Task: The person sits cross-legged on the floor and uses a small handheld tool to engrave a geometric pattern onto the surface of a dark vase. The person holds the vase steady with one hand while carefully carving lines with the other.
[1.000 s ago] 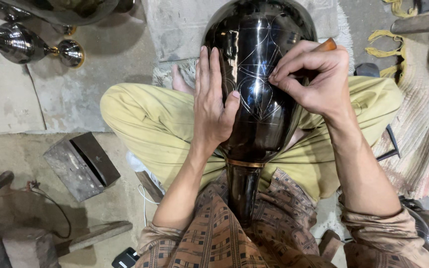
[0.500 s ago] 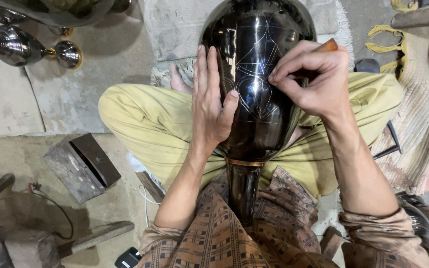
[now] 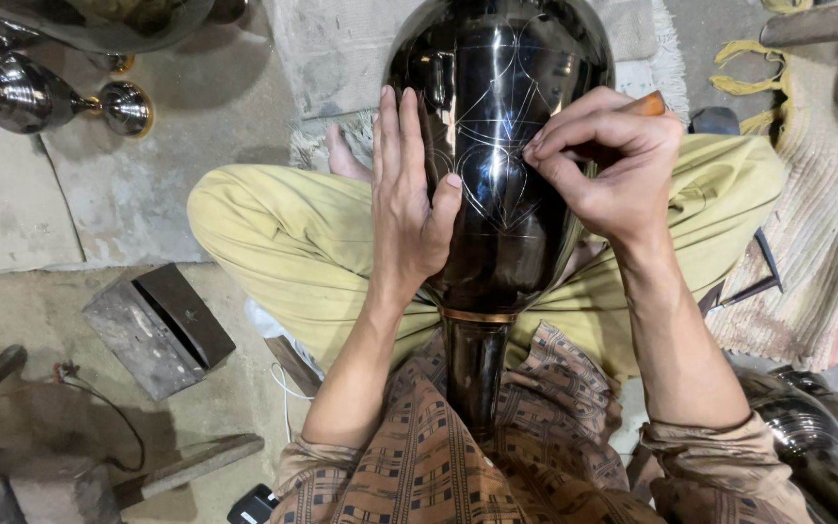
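A large glossy black metal vase [image 3: 497, 116] lies across my crossed legs in yellow trousers [image 3: 273, 243], its narrow neck pointing toward my body. Thin scratched lines form a pattern on its belly. My left hand [image 3: 407, 199] rests flat against the vase's left side, fingers straight, thumb pressed on the surface. My right hand [image 3: 613, 160] is closed around a small tool with an orange-brown handle [image 3: 648, 104], its tip pressed against the scratched lines.
Shiny metal vessels [image 3: 21, 92] lie at the upper left, another [image 3: 817, 437] at the lower right. A grey metal block [image 3: 157, 330] sits on the stone floor at left. A woven mat [image 3: 817, 233] is at right.
Both hands hold nearly the same pose on the vase. My right hand has shifted only slightly along the scratched lines.
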